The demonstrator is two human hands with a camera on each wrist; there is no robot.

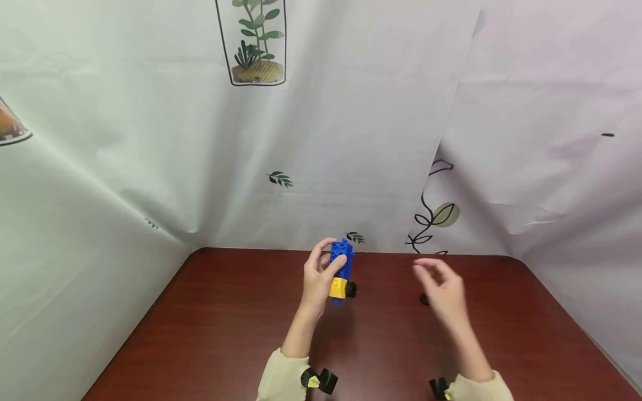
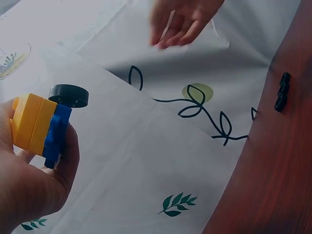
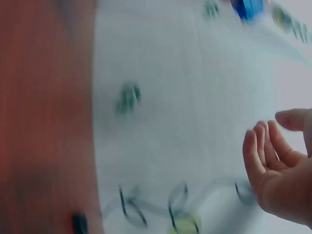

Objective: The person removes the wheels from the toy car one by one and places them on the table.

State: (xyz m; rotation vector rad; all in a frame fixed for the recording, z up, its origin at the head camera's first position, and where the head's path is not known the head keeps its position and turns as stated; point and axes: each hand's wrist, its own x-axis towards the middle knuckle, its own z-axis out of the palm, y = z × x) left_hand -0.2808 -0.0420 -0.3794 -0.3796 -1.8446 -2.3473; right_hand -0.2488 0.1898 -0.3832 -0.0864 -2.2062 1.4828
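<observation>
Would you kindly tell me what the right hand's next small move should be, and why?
Probably lower the right hand to the black parts on the table: it is empty, they lie nearby, and the left hand holds the blue-and-yellow toy, with a black wheel on one side.

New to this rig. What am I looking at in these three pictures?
There's no machine here: a person works bare-handed. The wide picture comes from a head camera looking forward and down; the other two come from wrist cameras, one per arm. The left hand grips a blue and yellow toy with a black wheel. The right hand is raised and appears empty. On the table lie black parts, probably more wheels.
</observation>
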